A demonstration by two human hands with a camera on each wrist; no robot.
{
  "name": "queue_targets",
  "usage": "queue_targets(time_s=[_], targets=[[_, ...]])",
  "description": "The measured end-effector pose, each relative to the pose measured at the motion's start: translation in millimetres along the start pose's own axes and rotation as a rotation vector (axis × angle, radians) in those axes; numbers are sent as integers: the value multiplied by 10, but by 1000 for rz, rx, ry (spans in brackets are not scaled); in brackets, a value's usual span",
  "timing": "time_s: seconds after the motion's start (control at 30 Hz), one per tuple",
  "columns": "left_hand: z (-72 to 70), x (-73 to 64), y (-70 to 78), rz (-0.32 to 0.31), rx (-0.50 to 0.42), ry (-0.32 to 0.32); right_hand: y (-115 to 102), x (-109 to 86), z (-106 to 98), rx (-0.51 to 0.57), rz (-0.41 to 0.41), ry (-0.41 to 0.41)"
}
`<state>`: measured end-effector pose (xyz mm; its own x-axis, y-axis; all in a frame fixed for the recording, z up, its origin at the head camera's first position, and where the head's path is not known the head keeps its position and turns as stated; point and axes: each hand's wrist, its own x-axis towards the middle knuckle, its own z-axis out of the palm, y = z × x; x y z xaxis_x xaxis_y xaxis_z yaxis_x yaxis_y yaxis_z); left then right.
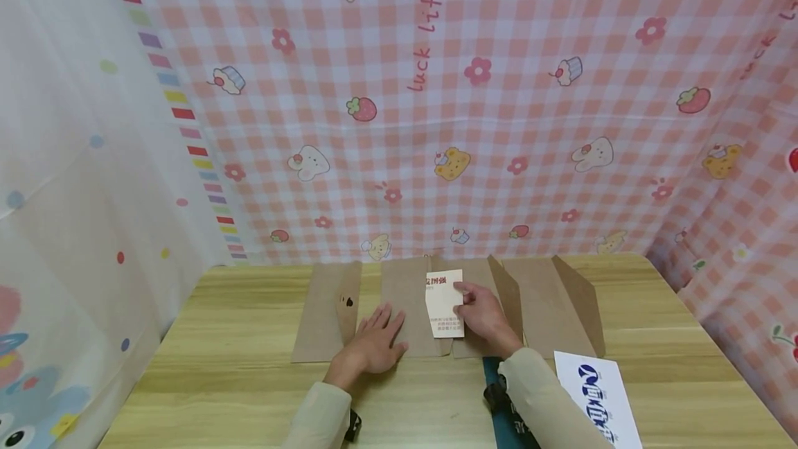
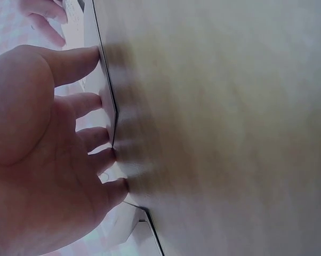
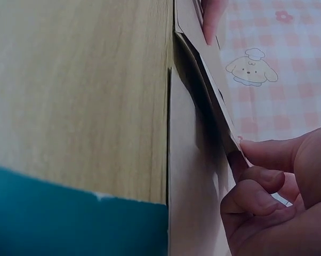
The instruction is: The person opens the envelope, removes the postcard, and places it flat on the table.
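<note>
Several brown kraft envelopes lie side by side across the table. My right hand (image 1: 486, 314) pinches the right edge of a cream card (image 1: 444, 305) printed with red characters. That card overlaps the right side of the second envelope from the left (image 1: 402, 283). In the right wrist view, the thumb (image 3: 272, 153) and curled fingers grip a thin edge raised over the brown paper. My left hand (image 1: 377, 348), fingers spread and nearly straight, rests at the lower left of the second envelope. The leftmost envelope (image 1: 318, 310), with a dark mark on its flap, lies beside that hand.
Right of my right hand is another envelope (image 1: 536, 310) with its flap unfolded. A white sheet with blue lettering (image 1: 576, 373) lies at the front right, partly behind my sleeve. A teal item (image 1: 502, 428) lies under the right forearm. Checked cloth hangs behind the wooden table (image 1: 206, 352).
</note>
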<state>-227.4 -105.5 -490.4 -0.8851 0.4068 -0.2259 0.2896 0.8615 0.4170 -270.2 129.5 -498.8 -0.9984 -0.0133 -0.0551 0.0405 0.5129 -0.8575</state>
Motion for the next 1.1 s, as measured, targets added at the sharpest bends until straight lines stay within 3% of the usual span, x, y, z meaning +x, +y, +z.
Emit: queue_targets(time_s=[1.1], targets=[[-16, -11, 21, 6, -23, -1, 45, -20, -102, -9, -7, 1]])
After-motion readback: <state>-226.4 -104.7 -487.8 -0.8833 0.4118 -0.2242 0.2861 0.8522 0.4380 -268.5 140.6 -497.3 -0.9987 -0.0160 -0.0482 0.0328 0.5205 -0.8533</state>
